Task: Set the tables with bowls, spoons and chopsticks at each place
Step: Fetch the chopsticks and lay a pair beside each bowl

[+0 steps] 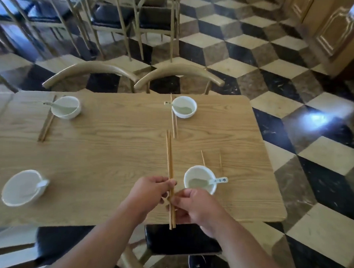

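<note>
**Task item.** The held chopsticks [170, 164] are one pair, side by side, pointing away from you. They sit just left of the near right bowl [200, 179], and their near ends overhang the worktop's near edge. Your left hand [151, 191] pinches them from the left with curled fingers. Your right hand [197, 206] grips them from the right, slightly nearer to you. Whether the far tips touch the surface cannot be told.

**Surface and room.** The worktop [109, 150] is pale wood grain with rounded corners. The floor [288, 57] is tiled in a cube pattern of black, cream and brown. A wooden cabinet [337, 33] stands far right.

**Count.**
- Bowls: four, all white. The other three are the far right bowl [184, 107], far left bowl [66, 107] and near left bowl [22, 187].
- Spoons: four, one in each bowl.
- Chopsticks laid down: the far right pair [173, 121], the far left pair [47, 123], and two single sticks [203, 158] lying apart beyond the near right bowl.
- Curved chair backs [181, 72] at the far edge: two.
</note>
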Action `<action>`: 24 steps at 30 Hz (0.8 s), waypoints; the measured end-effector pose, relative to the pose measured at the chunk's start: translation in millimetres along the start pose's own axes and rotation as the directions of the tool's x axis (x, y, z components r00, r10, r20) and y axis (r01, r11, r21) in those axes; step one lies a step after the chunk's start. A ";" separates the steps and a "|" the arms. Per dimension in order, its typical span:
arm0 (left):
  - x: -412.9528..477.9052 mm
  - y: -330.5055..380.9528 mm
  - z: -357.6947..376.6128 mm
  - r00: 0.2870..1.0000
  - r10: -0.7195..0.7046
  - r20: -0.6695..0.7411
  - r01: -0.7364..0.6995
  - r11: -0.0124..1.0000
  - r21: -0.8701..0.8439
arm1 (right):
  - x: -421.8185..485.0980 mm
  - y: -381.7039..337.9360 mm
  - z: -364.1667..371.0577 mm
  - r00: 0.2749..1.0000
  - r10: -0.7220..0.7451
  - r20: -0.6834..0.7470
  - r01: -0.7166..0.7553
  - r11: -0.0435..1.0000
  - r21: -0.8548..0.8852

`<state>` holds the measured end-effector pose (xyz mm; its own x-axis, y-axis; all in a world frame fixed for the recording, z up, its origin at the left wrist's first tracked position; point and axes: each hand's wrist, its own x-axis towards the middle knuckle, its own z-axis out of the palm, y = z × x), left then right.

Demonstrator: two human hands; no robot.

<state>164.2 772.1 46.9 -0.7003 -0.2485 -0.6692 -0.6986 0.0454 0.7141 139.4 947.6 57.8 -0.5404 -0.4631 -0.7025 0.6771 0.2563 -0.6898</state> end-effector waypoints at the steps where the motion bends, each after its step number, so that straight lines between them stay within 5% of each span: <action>1: -2.2 -4.1 -20.8 1.000 0.018 0.002 -0.018 1.000 -0.003 | 3.8 -2.1 23.4 1.000 -0.007 -0.003 0.007 1.000 0.009; 10: -35.2 -79.8 -277.1 0.994 0.107 -0.001 -0.107 0.994 -0.016 | 41.7 -11.8 292.1 1.000 -0.025 -0.001 0.025 0.998 -0.060; 16: -21.6 -123.8 -320.3 0.997 0.080 0.011 -0.080 0.994 -0.070 | 97.4 13.3 335.3 0.994 0.025 -0.105 -0.032 0.997 -0.063; 24: 11.6 -233.1 -331.8 0.981 0.014 -0.192 0.041 0.959 0.280 | 201.6 62.2 370.9 0.968 0.116 -0.221 -0.172 0.953 -0.250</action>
<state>367.8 437.5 -59.1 -0.6689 -0.4291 -0.6070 -0.7397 0.3039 0.6004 257.8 555.5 -61.8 -0.5546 -0.2314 -0.7993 0.6130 0.5359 -0.5805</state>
